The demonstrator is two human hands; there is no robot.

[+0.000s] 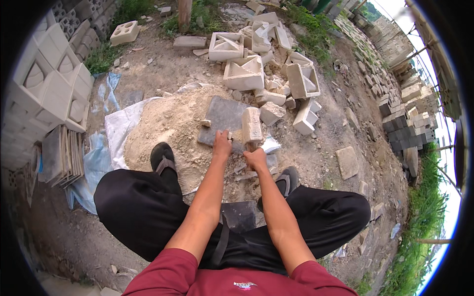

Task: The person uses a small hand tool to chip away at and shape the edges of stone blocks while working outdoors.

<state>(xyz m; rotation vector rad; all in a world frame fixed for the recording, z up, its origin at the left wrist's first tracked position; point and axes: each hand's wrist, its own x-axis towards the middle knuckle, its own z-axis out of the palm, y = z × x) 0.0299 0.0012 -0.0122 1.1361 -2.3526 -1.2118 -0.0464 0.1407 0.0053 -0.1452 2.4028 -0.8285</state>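
Observation:
My right hand (255,159) is wrapped round the short handle of a mallet with a thick, pale, dust-covered block head (252,126). That head is over the right side of a dark flat slab (224,109) lying on the ground in front of me. My left hand (222,143), fingers curled in, is low at the slab's near edge; what it pinches, if anything, is too small to make out. A small pale fragment (206,123) sits on the slab's left side. Left of the slab rises a heap of pale crushed grit (160,123) on a white sheet (118,129).
Broken hollow pale blocks (243,73) are piled beyond the slab. Stacked blocks (47,81) and leaning thin boards (64,153) stand at left. A flat stone (347,163) lies to the right. My sandalled feet flank the work spot.

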